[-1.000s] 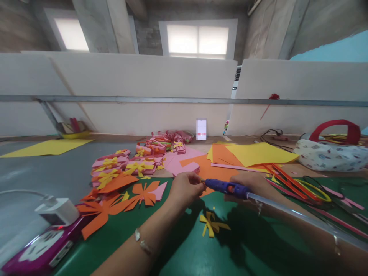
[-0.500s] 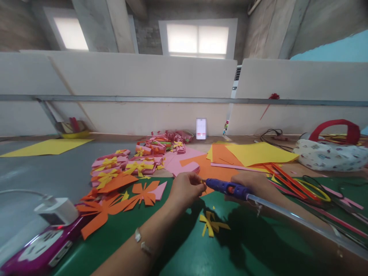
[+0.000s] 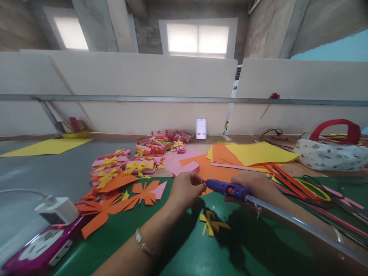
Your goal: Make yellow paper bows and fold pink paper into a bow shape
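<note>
My left hand [image 3: 186, 188] is closed in a pinch just left of the nozzle of a blue glue gun [image 3: 227, 189]; what it pinches is too small to name. My right hand [image 3: 254, 183] is wrapped round the gun's body, and a clear glue stick [image 3: 290, 218] trails from its back toward the lower right. A small yellow paper bow [image 3: 211, 224] lies on the green mat [image 3: 201, 253] below both hands. Orange paper flower cut-outs [image 3: 143, 193] lie to the left of my left hand.
Pink boxes with yellow bows [image 3: 138, 163] are piled behind the cut-outs. Orange and yellow paper sheets [image 3: 253, 153] lie at the back right, with paper strips [image 3: 299, 186] and a patterned bag [image 3: 330, 153]. A purple power strip [image 3: 40, 249] with a white plug [image 3: 56, 211] sits at the lower left.
Almost nothing has moved; the glue gun and both hands hold the same place, with only a slight shift of the view.
</note>
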A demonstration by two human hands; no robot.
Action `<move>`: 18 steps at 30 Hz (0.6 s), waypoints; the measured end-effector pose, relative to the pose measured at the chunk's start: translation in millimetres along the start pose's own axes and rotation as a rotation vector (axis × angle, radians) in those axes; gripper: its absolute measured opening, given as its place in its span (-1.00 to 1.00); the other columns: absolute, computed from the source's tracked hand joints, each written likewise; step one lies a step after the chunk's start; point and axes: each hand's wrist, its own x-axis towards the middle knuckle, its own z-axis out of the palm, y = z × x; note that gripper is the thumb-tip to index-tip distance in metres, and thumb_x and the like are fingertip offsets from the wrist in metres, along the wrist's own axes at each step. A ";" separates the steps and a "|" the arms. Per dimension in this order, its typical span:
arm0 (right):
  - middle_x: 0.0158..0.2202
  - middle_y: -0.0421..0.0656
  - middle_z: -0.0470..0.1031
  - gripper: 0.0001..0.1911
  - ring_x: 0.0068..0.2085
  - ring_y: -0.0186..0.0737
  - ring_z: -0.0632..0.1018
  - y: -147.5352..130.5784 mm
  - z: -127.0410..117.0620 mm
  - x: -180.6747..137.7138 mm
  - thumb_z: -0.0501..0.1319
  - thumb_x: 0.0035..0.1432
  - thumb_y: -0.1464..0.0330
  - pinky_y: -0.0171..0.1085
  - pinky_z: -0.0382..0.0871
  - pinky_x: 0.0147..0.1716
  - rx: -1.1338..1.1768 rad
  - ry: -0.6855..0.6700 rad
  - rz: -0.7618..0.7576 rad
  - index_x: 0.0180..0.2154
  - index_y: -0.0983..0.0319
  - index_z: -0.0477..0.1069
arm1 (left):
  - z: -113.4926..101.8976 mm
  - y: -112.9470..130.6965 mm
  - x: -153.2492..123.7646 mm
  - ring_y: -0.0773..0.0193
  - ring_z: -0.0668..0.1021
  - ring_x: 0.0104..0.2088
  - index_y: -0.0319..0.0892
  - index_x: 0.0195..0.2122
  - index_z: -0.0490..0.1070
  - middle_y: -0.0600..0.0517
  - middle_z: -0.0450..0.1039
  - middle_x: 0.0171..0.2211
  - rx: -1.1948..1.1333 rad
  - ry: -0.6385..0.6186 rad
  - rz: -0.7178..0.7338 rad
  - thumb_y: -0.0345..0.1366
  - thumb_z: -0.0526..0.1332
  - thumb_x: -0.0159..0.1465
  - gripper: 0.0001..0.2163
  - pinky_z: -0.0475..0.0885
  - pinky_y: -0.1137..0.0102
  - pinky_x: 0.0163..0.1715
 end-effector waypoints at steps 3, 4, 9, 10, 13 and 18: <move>-0.57 -0.17 0.44 -0.65 -0.49 -0.24 0.41 0.0 -1.0 -0.4 0.21 0.02 0.07 -0.33 0.03 -0.51 0.003 -0.009 0.005 -0.54 0.22 0.39 | 0.3 -0.8 0.4 0.36 0.42 -0.62 -0.23 -0.54 0.42 0.05 0.43 -0.64 0.032 0.005 0.009 -0.42 0.22 -0.02 -0.99 0.24 0.49 -0.60; -0.57 -0.17 0.44 -0.66 -0.48 -0.24 0.42 0.0 -1.2 -0.4 0.21 0.02 0.08 -0.33 0.03 -0.51 0.007 -0.013 0.005 -0.54 0.22 0.40 | 0.4 -1.0 0.5 0.36 0.43 -0.62 -0.23 -0.54 0.42 0.05 0.44 -0.64 0.042 0.005 0.011 -0.42 0.22 -0.02 -0.99 0.24 0.49 -0.60; -0.56 -0.17 0.45 -0.69 -0.47 -0.23 0.44 1.0 -0.7 -0.6 0.24 0.01 0.11 -0.33 0.04 -0.50 -0.014 -0.034 0.018 -0.53 0.22 0.41 | 0.2 -0.9 -0.5 0.36 0.42 -0.62 -0.23 -0.53 0.44 0.05 0.44 -0.63 0.056 0.010 0.019 -0.44 0.20 -0.03 -0.96 0.24 0.49 -0.59; -0.56 -0.17 0.45 -0.69 -0.47 -0.23 0.44 1.3 -0.5 -0.5 0.24 0.01 0.11 -0.33 0.05 -0.50 -0.022 -0.039 0.021 -0.53 0.22 0.40 | 0.1 -0.6 -0.8 0.36 0.43 -0.62 -0.23 -0.54 0.44 0.05 0.44 -0.63 0.056 0.009 0.018 -0.43 0.21 -0.03 -0.97 0.24 0.49 -0.59; -0.55 -0.16 0.46 -0.72 -0.45 -0.20 0.45 1.3 -1.0 0.1 0.24 0.03 0.16 -0.32 0.06 -0.50 -0.044 -0.048 0.040 -0.54 0.23 0.40 | -0.1 0.1 -1.0 0.37 0.43 -0.62 -0.22 -0.53 0.44 0.05 0.44 -0.63 0.028 0.002 -0.013 -0.42 0.22 -0.03 -0.98 0.24 0.49 -0.60; -0.52 -0.14 0.47 -0.68 -0.44 -0.17 0.46 -0.7 -7.1 0.3 0.20 0.03 0.09 -0.30 0.09 -0.50 0.001 -0.091 0.073 -0.50 0.21 0.42 | -0.1 0.3 0.6 0.39 0.38 -0.68 -0.23 -0.56 0.40 0.06 0.39 -0.69 -0.040 -0.030 -0.056 -0.44 0.21 -0.03 -0.99 0.23 0.50 -0.65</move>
